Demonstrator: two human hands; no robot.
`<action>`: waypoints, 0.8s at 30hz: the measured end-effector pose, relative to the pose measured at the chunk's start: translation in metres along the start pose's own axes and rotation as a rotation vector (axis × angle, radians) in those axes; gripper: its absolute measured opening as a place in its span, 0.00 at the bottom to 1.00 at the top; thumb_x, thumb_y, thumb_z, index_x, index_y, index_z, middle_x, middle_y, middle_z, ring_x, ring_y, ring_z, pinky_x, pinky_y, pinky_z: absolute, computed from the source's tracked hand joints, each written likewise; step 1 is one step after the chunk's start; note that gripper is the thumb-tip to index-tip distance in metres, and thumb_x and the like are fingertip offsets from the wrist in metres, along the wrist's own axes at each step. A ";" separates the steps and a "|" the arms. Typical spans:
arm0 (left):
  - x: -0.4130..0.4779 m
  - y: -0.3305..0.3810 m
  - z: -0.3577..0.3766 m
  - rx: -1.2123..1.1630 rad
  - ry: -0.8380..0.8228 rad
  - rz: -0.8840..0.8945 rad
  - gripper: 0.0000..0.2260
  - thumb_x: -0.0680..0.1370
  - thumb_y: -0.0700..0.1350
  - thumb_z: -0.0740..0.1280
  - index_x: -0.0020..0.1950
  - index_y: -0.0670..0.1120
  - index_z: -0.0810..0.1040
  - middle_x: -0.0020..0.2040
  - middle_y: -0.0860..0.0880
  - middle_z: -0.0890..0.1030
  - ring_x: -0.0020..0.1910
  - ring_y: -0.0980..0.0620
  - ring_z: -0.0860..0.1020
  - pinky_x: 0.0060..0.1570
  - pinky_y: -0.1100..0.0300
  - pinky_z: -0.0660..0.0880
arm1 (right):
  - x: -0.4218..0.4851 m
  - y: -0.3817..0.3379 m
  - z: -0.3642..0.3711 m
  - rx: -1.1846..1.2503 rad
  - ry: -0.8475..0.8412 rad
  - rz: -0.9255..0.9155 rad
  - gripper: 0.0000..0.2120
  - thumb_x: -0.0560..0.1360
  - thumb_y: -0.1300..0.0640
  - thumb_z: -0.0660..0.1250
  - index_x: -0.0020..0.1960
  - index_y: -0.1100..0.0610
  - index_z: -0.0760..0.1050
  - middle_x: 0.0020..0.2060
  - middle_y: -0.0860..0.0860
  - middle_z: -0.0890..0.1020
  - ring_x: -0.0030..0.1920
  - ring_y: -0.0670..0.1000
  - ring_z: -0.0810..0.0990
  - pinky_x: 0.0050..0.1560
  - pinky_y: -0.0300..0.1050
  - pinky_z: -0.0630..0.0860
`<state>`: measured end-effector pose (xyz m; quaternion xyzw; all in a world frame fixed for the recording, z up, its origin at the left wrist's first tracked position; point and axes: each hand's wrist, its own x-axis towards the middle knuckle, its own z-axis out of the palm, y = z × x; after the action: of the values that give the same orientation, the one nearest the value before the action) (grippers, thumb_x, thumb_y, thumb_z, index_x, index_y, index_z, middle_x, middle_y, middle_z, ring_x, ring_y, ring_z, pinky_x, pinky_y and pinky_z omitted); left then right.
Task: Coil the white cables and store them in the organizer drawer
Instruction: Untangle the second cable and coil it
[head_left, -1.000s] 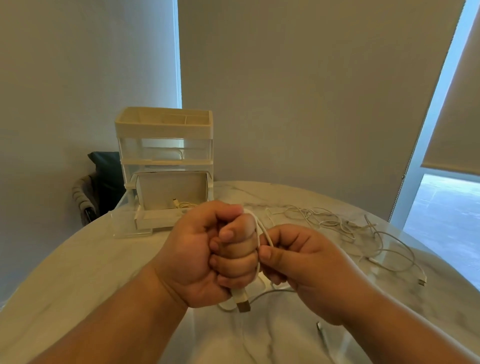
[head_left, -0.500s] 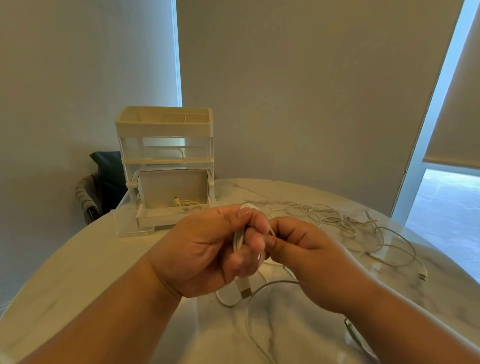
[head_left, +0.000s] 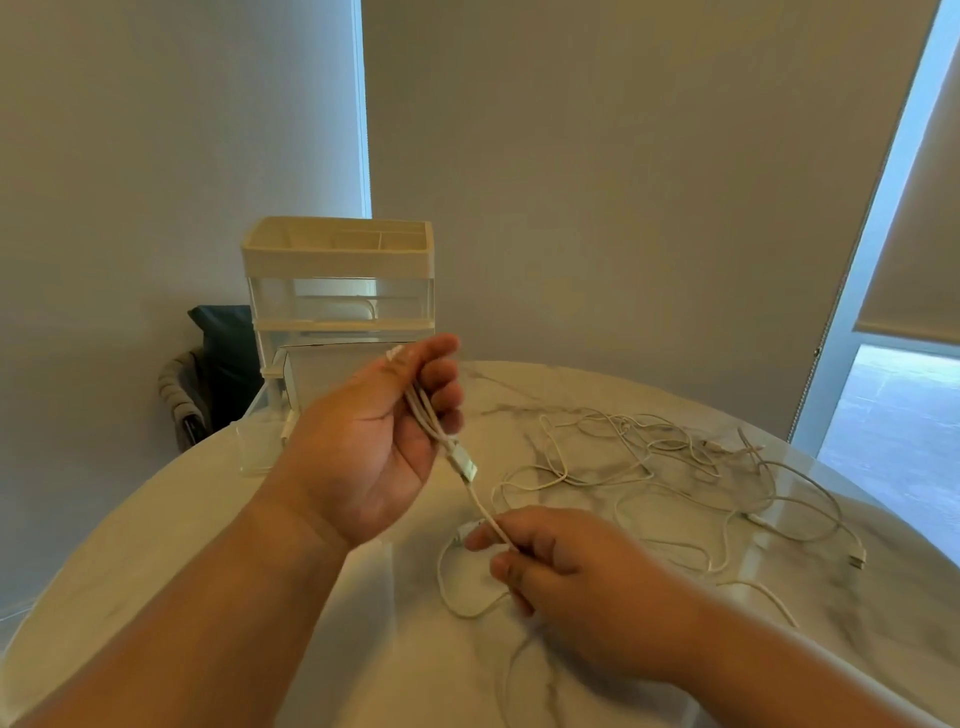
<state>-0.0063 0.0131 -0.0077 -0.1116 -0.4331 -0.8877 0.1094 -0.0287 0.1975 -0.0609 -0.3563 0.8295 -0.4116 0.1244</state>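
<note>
My left hand (head_left: 379, 441) is raised above the table, palm up, its fingers curled round several folded loops of a white cable (head_left: 480, 506); a white plug hangs just below the fingers. The cable runs down to my right hand (head_left: 566, 571), which pinches it low over the table. A loose loop of the same cable lies under my right hand. A tangle of white cables (head_left: 660, 457) lies on the right of the table. The white organizer (head_left: 337, 291) stands at the back left, its lower drawer pulled open and partly hidden by my left hand.
The round marble table (head_left: 156, 545) fills the lower view. A dark chair (head_left: 218, 364) stands behind it at the left. A USB plug (head_left: 856, 560) of the tangle lies near the right edge. Walls and a window blind are behind.
My hands have drawn apart. The left hand rose and turned palm up with the folded loops; the right hand slid down along the cable toward the table.
</note>
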 end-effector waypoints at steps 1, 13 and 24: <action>0.003 0.001 -0.002 0.061 0.033 0.017 0.13 0.81 0.44 0.58 0.52 0.41 0.81 0.38 0.47 0.82 0.36 0.53 0.82 0.42 0.61 0.79 | 0.000 0.001 -0.003 -0.001 0.009 -0.001 0.10 0.82 0.55 0.64 0.59 0.46 0.80 0.35 0.46 0.78 0.35 0.41 0.75 0.40 0.35 0.74; -0.011 -0.036 0.005 1.493 -0.268 0.210 0.11 0.83 0.46 0.59 0.57 0.57 0.80 0.49 0.60 0.82 0.49 0.65 0.78 0.49 0.69 0.74 | -0.010 -0.011 -0.026 -0.061 0.293 -0.146 0.09 0.79 0.58 0.67 0.49 0.49 0.85 0.43 0.41 0.85 0.44 0.40 0.81 0.47 0.37 0.75; -0.016 -0.040 0.015 1.410 -0.358 -0.030 0.16 0.82 0.59 0.55 0.38 0.56 0.73 0.37 0.58 0.75 0.39 0.60 0.73 0.46 0.57 0.73 | -0.015 -0.008 -0.045 -0.393 0.443 -0.279 0.11 0.77 0.55 0.66 0.46 0.38 0.82 0.41 0.36 0.81 0.48 0.41 0.80 0.45 0.32 0.71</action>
<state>-0.0008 0.0511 -0.0331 -0.1522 -0.9150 -0.3670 0.0707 -0.0369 0.2313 -0.0281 -0.3853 0.8432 -0.3243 -0.1879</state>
